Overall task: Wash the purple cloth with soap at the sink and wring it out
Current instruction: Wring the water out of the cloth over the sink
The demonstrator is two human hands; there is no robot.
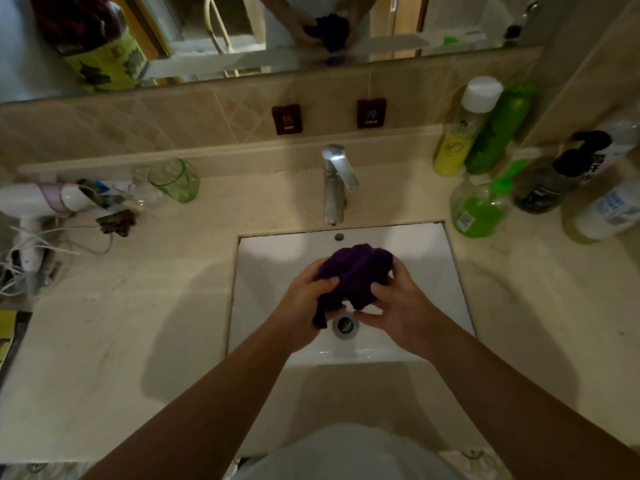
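Your left hand (pixel 306 299) is curled shut on the near-left side of the purple cloth (pixel 349 275), thumb on top, a loose tail hanging just left of the drain (pixel 344 324). The cloth is bunched over the middle of the sink (pixel 446 271), above and just behind the drain. Your right hand (pixel 393 301) clamps its right side, fingers wrapped round the far edge. No water shows at the tap (pixel 335 181) behind the drain. Keep both grips firm, knead fold against fold, and stay low over the drain.
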